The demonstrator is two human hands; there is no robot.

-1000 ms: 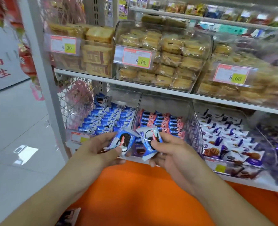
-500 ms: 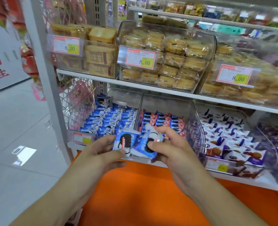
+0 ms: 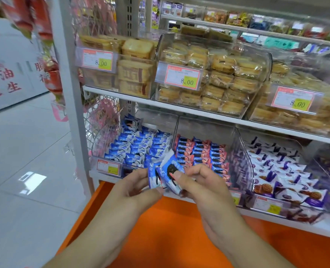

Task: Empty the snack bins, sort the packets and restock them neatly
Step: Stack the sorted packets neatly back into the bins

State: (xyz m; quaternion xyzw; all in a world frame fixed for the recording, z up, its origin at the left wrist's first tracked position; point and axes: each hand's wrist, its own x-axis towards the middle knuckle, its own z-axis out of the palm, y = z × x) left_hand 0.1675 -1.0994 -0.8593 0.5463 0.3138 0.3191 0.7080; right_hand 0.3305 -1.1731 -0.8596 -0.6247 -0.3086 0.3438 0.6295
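**Shop aisle by a white rack**

A white upright (image 3: pixel 71 97) carries white shelves (image 3: pixel 189 111). Left of it lies a pale tiled floor (image 3: pixel 24 151) with a bright light reflection (image 3: pixel 31 179). An orange ledge (image 3: pixel 170 229) runs below. A white wall panel (image 3: pixel 9 74) bears red characters.

- Orange surface (image 3: pixel 179 235) low in front, under the shelving
- Grey tiled floor (image 3: pixel 24 171) to the left, with a bright patch of reflected light
- White post (image 3: pixel 71 93) at the rack's left edge
- Red hanging packs (image 3: pixel 50 74) beside the post, too blurred to read
- White board (image 3: pixel 3 78) with red characters, far left
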